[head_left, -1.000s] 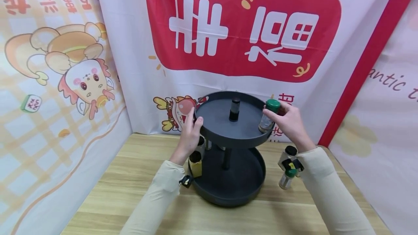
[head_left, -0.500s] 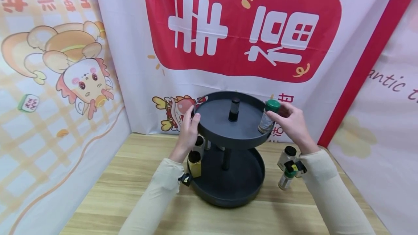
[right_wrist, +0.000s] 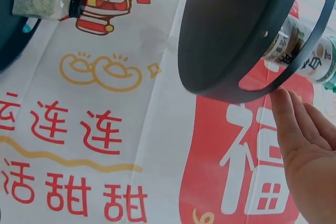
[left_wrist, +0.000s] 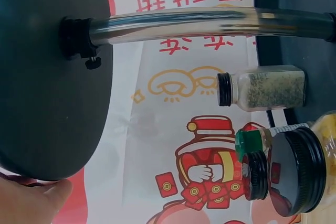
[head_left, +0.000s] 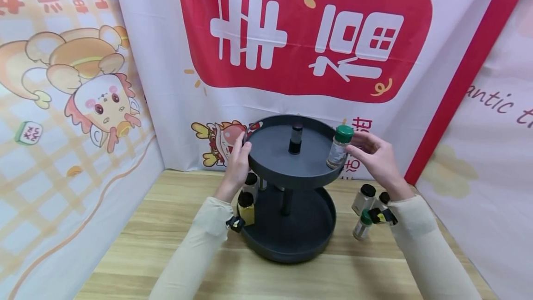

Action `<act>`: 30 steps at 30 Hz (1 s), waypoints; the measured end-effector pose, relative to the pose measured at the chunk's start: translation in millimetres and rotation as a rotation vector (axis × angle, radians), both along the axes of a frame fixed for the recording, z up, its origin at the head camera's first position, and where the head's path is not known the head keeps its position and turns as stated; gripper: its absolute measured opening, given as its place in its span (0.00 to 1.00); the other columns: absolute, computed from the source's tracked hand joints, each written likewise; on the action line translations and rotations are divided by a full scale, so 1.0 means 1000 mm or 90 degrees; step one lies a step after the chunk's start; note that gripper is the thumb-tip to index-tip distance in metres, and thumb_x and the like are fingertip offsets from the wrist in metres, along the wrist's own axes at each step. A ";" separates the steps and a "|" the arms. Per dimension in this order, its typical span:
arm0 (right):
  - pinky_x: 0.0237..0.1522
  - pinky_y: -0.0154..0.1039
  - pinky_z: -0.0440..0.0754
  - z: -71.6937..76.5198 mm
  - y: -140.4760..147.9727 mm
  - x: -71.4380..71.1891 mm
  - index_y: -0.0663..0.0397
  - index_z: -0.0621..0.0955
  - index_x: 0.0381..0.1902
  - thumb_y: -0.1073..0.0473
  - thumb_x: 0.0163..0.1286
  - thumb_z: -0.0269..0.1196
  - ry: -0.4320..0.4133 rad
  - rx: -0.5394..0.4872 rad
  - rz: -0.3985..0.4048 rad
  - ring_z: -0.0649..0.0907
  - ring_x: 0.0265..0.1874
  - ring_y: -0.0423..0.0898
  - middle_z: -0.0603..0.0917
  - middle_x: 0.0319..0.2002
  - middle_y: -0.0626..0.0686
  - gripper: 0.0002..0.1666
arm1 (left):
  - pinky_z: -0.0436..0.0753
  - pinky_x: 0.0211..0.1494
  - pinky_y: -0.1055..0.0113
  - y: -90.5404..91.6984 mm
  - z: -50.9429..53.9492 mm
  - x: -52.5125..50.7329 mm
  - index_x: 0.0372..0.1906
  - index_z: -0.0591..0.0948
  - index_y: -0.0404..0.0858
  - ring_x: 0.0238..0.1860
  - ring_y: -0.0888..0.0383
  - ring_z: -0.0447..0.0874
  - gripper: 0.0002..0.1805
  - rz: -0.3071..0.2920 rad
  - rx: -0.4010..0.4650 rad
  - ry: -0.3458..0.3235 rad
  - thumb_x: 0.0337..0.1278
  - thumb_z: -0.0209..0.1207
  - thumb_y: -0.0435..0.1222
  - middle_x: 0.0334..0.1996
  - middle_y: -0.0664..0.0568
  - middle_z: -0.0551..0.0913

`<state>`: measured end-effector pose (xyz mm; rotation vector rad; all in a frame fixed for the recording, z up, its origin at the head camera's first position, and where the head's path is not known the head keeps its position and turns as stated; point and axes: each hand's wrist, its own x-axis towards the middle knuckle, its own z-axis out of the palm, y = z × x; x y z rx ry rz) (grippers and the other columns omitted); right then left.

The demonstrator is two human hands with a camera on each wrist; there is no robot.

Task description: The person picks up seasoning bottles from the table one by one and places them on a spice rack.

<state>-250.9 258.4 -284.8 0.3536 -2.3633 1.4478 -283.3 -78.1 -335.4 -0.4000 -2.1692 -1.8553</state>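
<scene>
My left hand (head_left: 236, 165) grips the rim of the upper tray (head_left: 272, 152) of a dark two-tier stand, at its left side. On the opposite side stands a green-capped bottle (head_left: 337, 152), close inside the rim. My right hand (head_left: 379, 163) is beside that bottle, with its thumb close to it; whether they touch cannot be told. In the right wrist view, straight fingers (right_wrist: 286, 114) meet the outer edge of the tray (right_wrist: 226, 40). The lower tray (head_left: 287, 256) holds several bottles at its left, one yellow with a black cap (head_left: 246, 214).
Right of the stand, a black-capped bottle (head_left: 363, 202) and a smaller green-capped one (head_left: 362, 227) stand on the wooden table (head_left: 137, 244), with another dark-capped bottle by my right wrist. A dark post (head_left: 295, 140) rises from the upper tray. Printed cloths surround the table.
My right hand has drawn away to the right from the green-capped bottle, which it was holding by the cap. My left hand stays at the rim. The head view has shifted slightly.
</scene>
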 end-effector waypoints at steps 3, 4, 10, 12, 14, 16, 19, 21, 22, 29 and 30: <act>0.47 0.28 0.76 -0.003 0.004 0.001 0.51 0.74 0.61 0.43 0.63 0.63 -0.009 0.003 -0.010 0.78 0.49 0.43 0.79 0.54 0.53 0.33 | 0.51 0.71 0.55 0.000 0.005 0.005 0.75 0.46 0.46 0.72 0.54 0.45 0.30 -0.012 -0.003 -0.012 0.73 0.35 0.45 0.74 0.50 0.45; 0.47 0.27 0.76 -0.004 0.006 0.001 0.52 0.73 0.61 0.43 0.63 0.63 -0.012 0.005 -0.013 0.78 0.49 0.43 0.79 0.54 0.53 0.33 | 0.50 0.71 0.55 0.000 0.008 0.008 0.75 0.46 0.45 0.72 0.54 0.44 0.30 -0.016 -0.005 -0.015 0.74 0.35 0.44 0.74 0.50 0.44; 0.46 0.27 0.76 -0.013 0.018 -0.001 0.54 0.73 0.61 0.43 0.66 0.60 -0.037 0.022 -0.016 0.78 0.48 0.41 0.78 0.54 0.56 0.32 | 0.49 0.71 0.56 0.001 0.016 0.016 0.75 0.45 0.40 0.73 0.52 0.42 0.30 -0.009 -0.038 0.000 0.73 0.36 0.39 0.74 0.46 0.43; 0.46 0.27 0.76 -0.017 0.022 -0.002 0.56 0.73 0.61 0.42 0.66 0.59 -0.048 0.030 -0.016 0.77 0.48 0.41 0.77 0.55 0.58 0.33 | 0.49 0.71 0.56 0.000 0.010 0.010 0.75 0.45 0.42 0.73 0.54 0.41 0.30 -0.005 -0.047 0.014 0.73 0.36 0.40 0.74 0.48 0.43; 0.47 0.29 0.76 -0.021 0.026 -0.003 0.57 0.73 0.61 0.41 0.67 0.58 -0.057 0.041 -0.017 0.78 0.48 0.41 0.77 0.55 0.59 0.33 | 0.47 0.72 0.56 0.000 0.004 0.006 0.75 0.44 0.45 0.73 0.56 0.40 0.30 -0.001 -0.054 0.026 0.73 0.36 0.41 0.74 0.51 0.42; 0.49 0.33 0.77 -0.024 0.030 -0.004 0.58 0.73 0.61 0.41 0.68 0.57 -0.068 0.048 -0.018 0.78 0.48 0.42 0.77 0.54 0.59 0.33 | 0.47 0.72 0.56 0.000 0.000 0.004 0.75 0.44 0.47 0.73 0.58 0.40 0.31 0.002 -0.054 0.036 0.73 0.36 0.42 0.74 0.54 0.42; 0.53 0.42 0.76 -0.030 0.036 -0.006 0.57 0.73 0.61 0.40 0.68 0.56 -0.094 0.055 -0.030 0.79 0.47 0.43 0.78 0.54 0.58 0.33 | 0.46 0.72 0.55 0.002 -0.002 0.005 0.75 0.44 0.48 0.72 0.59 0.40 0.31 0.010 -0.052 0.050 0.72 0.36 0.44 0.74 0.56 0.42; 0.55 0.49 0.74 -0.035 0.040 -0.006 0.57 0.72 0.62 0.40 0.68 0.55 -0.113 0.059 -0.034 0.80 0.45 0.43 0.78 0.54 0.59 0.34 | 0.46 0.72 0.55 0.003 -0.003 0.008 0.76 0.44 0.48 0.72 0.59 0.40 0.32 0.014 -0.052 0.060 0.72 0.36 0.46 0.74 0.56 0.43; 0.55 0.52 0.73 -0.037 0.042 -0.006 0.58 0.72 0.62 0.40 0.68 0.55 -0.121 0.061 -0.038 0.80 0.44 0.42 0.78 0.54 0.59 0.34 | 0.46 0.72 0.54 0.004 -0.004 0.009 0.76 0.44 0.48 0.72 0.59 0.41 0.32 0.018 -0.052 0.064 0.71 0.36 0.47 0.74 0.56 0.43; 0.50 0.41 0.78 -0.055 0.057 -0.004 0.61 0.72 0.62 0.40 0.69 0.55 -0.136 0.085 -0.055 0.81 0.40 0.38 0.78 0.53 0.62 0.34 | 0.47 0.72 0.53 0.007 -0.003 0.016 0.76 0.45 0.43 0.72 0.57 0.42 0.35 0.041 -0.066 0.090 0.71 0.37 0.51 0.74 0.52 0.45; 0.47 0.37 0.79 -0.058 0.059 -0.004 0.61 0.72 0.61 0.40 0.69 0.55 -0.136 0.087 -0.059 0.81 0.40 0.38 0.79 0.52 0.62 0.35 | 0.47 0.72 0.54 0.007 -0.003 0.017 0.76 0.45 0.43 0.72 0.57 0.42 0.35 0.044 -0.068 0.093 0.71 0.37 0.52 0.74 0.52 0.45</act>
